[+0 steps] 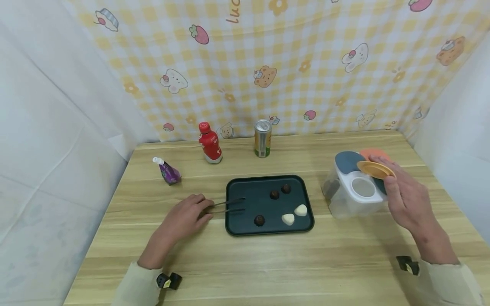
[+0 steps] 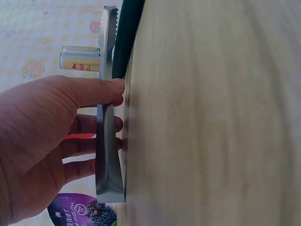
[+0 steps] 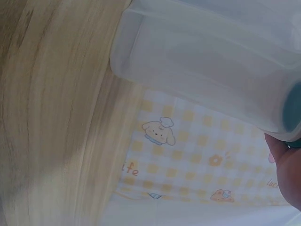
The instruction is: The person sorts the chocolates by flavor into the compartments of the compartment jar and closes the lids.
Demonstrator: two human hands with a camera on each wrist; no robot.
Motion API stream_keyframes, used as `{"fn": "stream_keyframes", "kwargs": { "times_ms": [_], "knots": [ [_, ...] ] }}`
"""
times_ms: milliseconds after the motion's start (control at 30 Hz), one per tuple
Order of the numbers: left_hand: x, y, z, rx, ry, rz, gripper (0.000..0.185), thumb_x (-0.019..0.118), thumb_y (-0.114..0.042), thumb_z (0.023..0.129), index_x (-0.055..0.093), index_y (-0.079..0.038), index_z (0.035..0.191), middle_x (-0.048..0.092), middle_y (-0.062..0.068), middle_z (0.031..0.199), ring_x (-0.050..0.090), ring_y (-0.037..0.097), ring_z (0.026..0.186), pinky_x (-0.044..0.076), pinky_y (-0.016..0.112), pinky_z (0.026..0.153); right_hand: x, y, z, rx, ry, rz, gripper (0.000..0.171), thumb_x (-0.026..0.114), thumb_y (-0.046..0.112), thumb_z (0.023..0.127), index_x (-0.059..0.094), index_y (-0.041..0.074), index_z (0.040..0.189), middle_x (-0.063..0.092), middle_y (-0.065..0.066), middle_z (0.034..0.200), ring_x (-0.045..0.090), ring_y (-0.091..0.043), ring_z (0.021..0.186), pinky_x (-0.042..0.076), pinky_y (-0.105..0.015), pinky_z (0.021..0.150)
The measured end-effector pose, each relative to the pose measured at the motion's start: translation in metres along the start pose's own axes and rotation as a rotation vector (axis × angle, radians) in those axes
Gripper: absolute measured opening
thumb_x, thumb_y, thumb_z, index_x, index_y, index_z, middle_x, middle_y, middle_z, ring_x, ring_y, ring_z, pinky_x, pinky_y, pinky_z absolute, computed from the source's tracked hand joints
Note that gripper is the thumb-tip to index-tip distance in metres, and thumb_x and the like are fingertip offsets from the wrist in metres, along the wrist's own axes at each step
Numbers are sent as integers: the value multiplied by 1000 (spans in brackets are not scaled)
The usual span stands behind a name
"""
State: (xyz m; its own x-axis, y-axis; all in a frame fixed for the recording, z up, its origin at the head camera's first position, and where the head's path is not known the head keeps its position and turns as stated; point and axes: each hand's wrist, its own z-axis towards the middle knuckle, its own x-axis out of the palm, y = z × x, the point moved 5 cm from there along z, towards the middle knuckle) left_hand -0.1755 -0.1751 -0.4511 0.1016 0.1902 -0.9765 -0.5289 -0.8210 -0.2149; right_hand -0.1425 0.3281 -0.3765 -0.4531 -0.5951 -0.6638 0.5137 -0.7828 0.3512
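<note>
Left hand [image 1: 183, 217] fingers [image 2: 101, 92] clasp tongs [image 1: 228, 206] (tips over tray [image 1: 268, 229]).

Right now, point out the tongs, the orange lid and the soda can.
tongs [image 1: 229, 205], head view, middle of the metal arms.
orange lid [image 1: 375, 169], head view, its flat top.
soda can [image 1: 263, 139], head view, side of the body.

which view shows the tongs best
The left wrist view: the tongs fill the frame, serrated tip clear, left hand gripping them. The head view shows them small, reaching over the tray edge. The right wrist view shows none.
</note>
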Motion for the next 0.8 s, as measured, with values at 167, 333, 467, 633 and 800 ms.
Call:
{"fn": "stream_keyframes", "kwargs": {
  "times_ms": [167,333,467,633,800],
  "knots": [
    [-3,-2,0,-8,21,24,27,78,-25,95,74,-9,117,63,0,97,58,17,83,53,39,77,-1,-1,0,11,14,4,48,33,31,114,59,7,146,57,-12,147,44,-6,139,35,-12,84],
    [-12,-9,-2,10,23,29,27,78,-25,95,74,-9,115,63,-1,95,57,14,76,53,36,72,0,-2,0,16,18,0,46,33,27,114,60,8,146,57,-10,148,44,-4,139,38,-20,76],
    [-18,-22,-5,63,32,22,29,77,-28,95,74,-8,117,63,0,97,60,13,74,54,34,71,0,-3,-3,29,16,-17,42,36,20,113,60,7,145,55,-8,149,41,-2,140,29,-8,88],
    [-21,-36,-6,137,38,-2,32,73,-30,98,74,-9,121,60,-1,95,54,8,69,52,29,66,-2,-3,-4,38,17,-28,41,37,17,112,60,8,146,54,-5,150,39,0,139,31,-10,88],
    [-25,-45,-7,182,34,-46,31,73,-28,98,73,-8,122,58,-1,94,47,6,63,47,25,59,-1,-3,-3,24,19,-14,42,38,19,112,58,8,147,54,-9,150,40,-2,140,30,-9,93]
  ]
}}
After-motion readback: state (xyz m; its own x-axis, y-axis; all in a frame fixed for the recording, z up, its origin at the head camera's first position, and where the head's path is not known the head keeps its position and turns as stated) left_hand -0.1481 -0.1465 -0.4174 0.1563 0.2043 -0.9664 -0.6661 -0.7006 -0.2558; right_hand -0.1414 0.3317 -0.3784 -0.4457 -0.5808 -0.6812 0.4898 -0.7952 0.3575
